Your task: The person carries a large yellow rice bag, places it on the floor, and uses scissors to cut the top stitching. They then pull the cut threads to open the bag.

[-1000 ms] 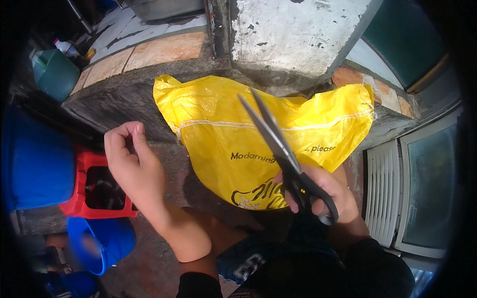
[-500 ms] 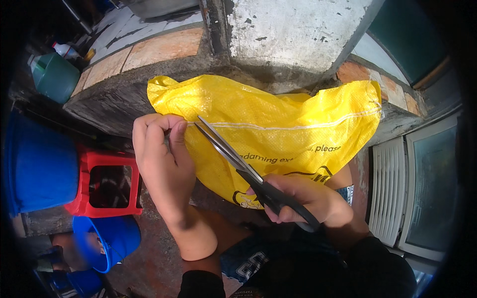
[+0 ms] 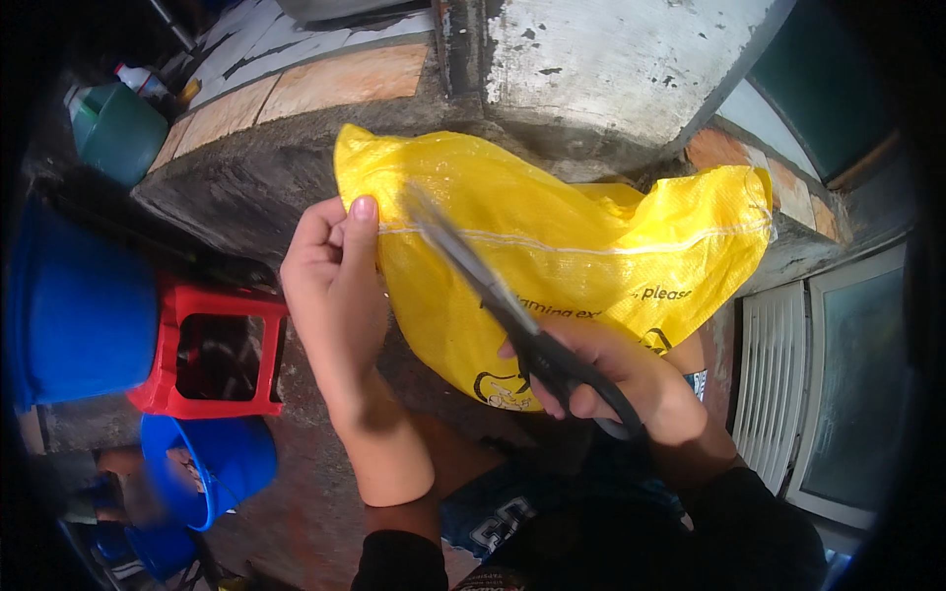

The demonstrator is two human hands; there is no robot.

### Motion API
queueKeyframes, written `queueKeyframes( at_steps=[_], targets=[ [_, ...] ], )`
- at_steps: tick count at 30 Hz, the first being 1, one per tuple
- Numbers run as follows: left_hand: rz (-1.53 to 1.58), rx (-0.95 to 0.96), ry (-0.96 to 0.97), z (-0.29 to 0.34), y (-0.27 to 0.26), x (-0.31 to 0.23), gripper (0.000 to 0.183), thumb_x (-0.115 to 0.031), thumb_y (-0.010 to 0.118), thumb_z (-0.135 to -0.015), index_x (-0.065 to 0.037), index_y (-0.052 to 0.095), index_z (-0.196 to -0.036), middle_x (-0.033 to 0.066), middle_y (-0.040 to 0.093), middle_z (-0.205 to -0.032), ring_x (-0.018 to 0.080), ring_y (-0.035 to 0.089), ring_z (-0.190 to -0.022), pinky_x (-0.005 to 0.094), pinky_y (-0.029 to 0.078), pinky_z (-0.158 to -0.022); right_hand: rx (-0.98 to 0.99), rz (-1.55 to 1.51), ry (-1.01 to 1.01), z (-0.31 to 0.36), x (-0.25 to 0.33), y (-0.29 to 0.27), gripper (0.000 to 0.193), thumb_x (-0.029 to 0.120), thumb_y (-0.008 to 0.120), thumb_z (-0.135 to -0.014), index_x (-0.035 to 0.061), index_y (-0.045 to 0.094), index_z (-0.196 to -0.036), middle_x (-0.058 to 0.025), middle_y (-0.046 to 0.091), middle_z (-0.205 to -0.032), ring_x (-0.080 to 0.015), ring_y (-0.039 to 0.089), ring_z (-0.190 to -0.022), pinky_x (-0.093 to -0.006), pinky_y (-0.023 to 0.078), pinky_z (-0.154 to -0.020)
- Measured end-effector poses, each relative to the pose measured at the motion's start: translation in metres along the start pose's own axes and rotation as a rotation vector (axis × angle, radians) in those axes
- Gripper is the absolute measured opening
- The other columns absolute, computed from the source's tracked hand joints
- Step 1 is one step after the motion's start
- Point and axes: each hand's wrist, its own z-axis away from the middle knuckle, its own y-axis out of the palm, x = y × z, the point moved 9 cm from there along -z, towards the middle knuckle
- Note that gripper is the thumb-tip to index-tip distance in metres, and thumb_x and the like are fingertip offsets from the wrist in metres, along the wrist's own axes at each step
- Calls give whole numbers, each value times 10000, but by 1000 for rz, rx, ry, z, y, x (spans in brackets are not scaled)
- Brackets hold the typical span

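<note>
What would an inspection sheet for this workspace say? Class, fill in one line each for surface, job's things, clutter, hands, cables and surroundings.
Surface: worn concrete ledge with tan tiles.
Job's things: yellow woven sack, white stitched seam; black scissors lying across it.
Clutter: red plastic stool, blue tub, blue bucket, green container.
Hands: left hand pinches the sack's edge; right hand grips the scissors.
Cables: nothing seen.
Surroundings: flaking white pillar, white louvred panel.

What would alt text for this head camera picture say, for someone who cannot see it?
A left hand pinches the edge of a yellow woven plastic sack while the right hand holds black-handled scissors across it. A red plastic stool and blue buckets stand at the left.
</note>
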Motion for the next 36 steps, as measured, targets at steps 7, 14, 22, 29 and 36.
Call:
queueKeyframes(
  at_steps=[7,14,22,29,36],
  targets=[
    [192,50,-47,-10,-3,13,161,-122,639,-1030,38,637,-1019,14,679,-807,24,567,-680,183,449,-612,-250,203,149,17,16,-7,1133,979,500,-657,15,585,-1246,-17,609,-757,-88,598,-639,-191,384,-586],
    [-366,-114,489,14,-8,-59,136,-73,736,-913,4,690,-1016,74,639,-899,155,600,-790,274,477,-694,-69,93,77,22,9,-5,992,806,590,-837,-36,518,-1356,-45,625,-864,-124,592,-710,-219,428,-652],
    [-719,3,696,35,15,-73,112,-48,753,-820,-46,700,-917,84,592,-899,295,579,-859,390,445,-798,-25,62,-27,32,8,-13,941,740,611,-878,-51,499,-1376,-46,625,-854,-116,602,-705,-211,436,-644],
    [-695,-8,567,33,11,-66,64,-27,718,-854,-24,662,-884,108,626,-893,313,614,-858,385,455,-797,-24,58,-26,38,8,-12,898,694,630,-891,-42,497,-1388,-53,611,-893,-129,589,-725,-224,443,-659],
    [-628,-131,578,41,-10,-93,84,62,705,-850,26,647,-899,117,630,-868,221,616,-790,293,486,-732,32,29,-58,40,3,-13,845,640,635,-926,-41,473,-1399,-56,602,-904,-131,582,-757,-234,446,-666]
  ],
)
